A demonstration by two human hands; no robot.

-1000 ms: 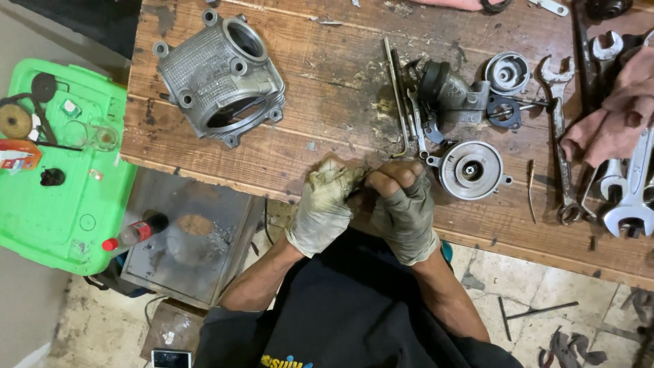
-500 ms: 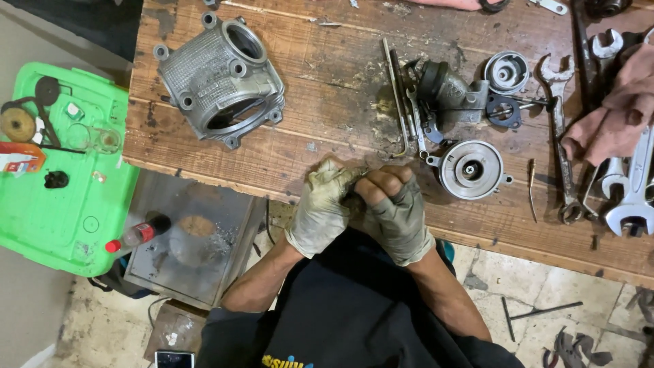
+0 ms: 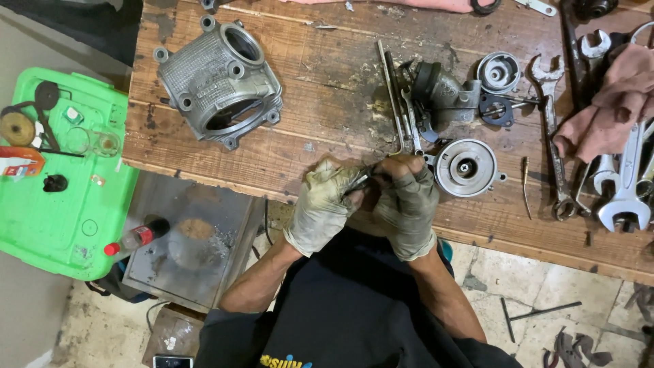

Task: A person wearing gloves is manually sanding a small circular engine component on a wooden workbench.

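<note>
A: Grimy gloves. Left hand (image 3: 323, 204) and right hand (image 3: 407, 203), status?
B: Both grips closed on small dark metal part (image 3: 362, 178), just left of round cover (image 3: 466, 167), at tabletop (image 3: 320, 102) edge.

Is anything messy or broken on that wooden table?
Nothing looks broken. The wooden bench is grimy and stained near the engine parts, and both gloves are dirty. The left hand and right hand hold a small part together.

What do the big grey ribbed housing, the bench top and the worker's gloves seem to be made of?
Big grey ribbed housing: likely cast aluminium, dull grainy grey. Bench top: bare wood planks, visible grain, oil-stained. Gloves on left hand and right hand: probably knitted fabric, grimy, soft folds.
</note>
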